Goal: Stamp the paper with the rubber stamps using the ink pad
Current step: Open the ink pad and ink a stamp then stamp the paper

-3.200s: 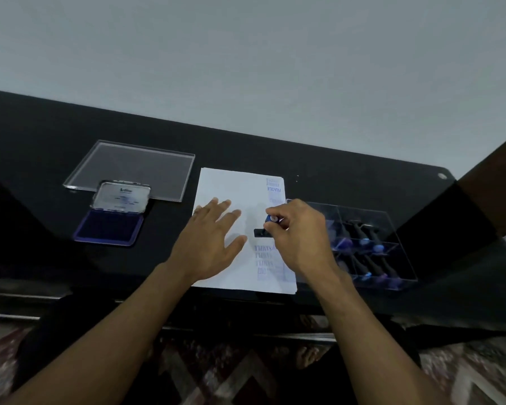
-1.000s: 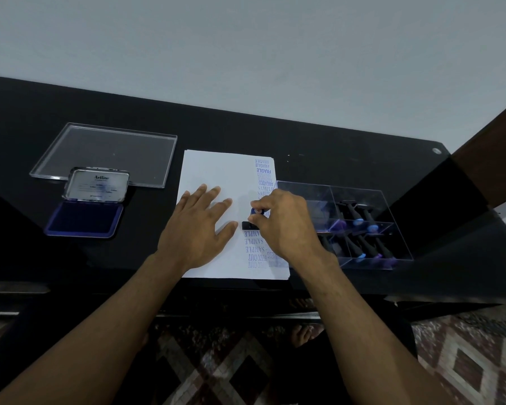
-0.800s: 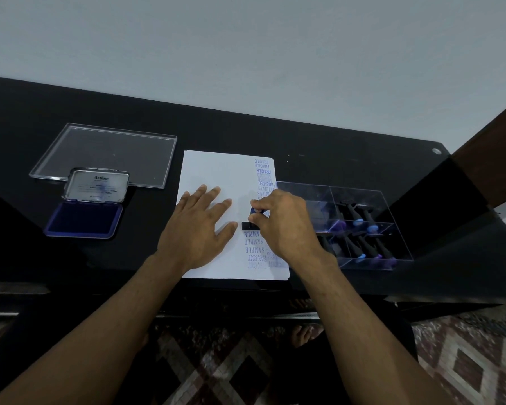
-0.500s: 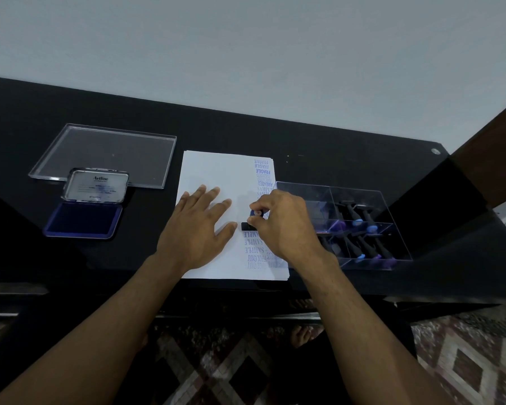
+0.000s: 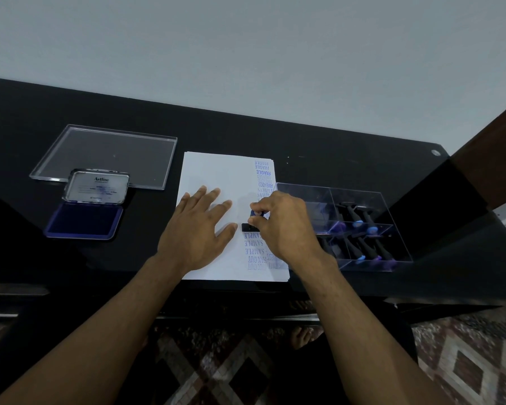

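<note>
A white sheet of paper [image 5: 216, 176] lies on the black table, with a column of blue stamped words down its right side. My left hand [image 5: 197, 233] rests flat on the sheet, fingers spread. My right hand [image 5: 285, 226] pinches a small rubber stamp [image 5: 250, 226] with a blue knob and a black base; the base sits on the paper, just above the lower stamped words. The open ink pad [image 5: 85, 220], blue with its metal lid raised, sits at the left.
A clear plastic box [image 5: 360, 226] holding several black stamps with blue or purple knobs stands right of the paper. Its clear lid [image 5: 105, 154] lies flat behind the ink pad. The black table [image 5: 333, 168] ends at a grey wall; patterned floor lies below.
Since 3.2 s ago the view has shifted and the stamp sits slightly further left on the sheet. Over the last second both hands and the stamp have stayed still.
</note>
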The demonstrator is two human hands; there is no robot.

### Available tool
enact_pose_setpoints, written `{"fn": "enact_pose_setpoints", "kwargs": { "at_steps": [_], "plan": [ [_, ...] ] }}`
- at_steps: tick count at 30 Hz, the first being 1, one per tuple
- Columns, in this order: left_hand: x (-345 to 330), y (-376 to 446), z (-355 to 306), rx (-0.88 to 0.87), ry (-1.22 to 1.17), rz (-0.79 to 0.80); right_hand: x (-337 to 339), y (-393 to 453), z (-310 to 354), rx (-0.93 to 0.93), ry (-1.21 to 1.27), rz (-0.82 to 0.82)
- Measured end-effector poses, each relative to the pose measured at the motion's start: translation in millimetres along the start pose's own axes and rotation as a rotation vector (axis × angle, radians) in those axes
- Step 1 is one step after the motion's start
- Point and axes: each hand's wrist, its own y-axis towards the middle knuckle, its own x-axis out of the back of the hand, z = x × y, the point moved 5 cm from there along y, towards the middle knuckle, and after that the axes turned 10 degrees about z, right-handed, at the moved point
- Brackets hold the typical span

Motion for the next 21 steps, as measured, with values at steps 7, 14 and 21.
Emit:
{"fn": "enact_pose_setpoints", "kwargs": {
  "at_steps": [7,14,21],
  "plan": [
    [-0.1,0.1,0.4,-0.009,0.006,-0.009,-1.5,1.4,-2.8,0.019,0.018,-0.027],
    [-1.7,-0.6,2.5,-0.021,-0.006,-0.021,18.9,-3.9,-32.3,-0.069,0.595,-0.262],
    [-1.9,0.1,3.3,-0.019,-0.01,-0.013,10.4,-10.8,-54.6,-0.274,1.303,-0.32]
  ]
}}
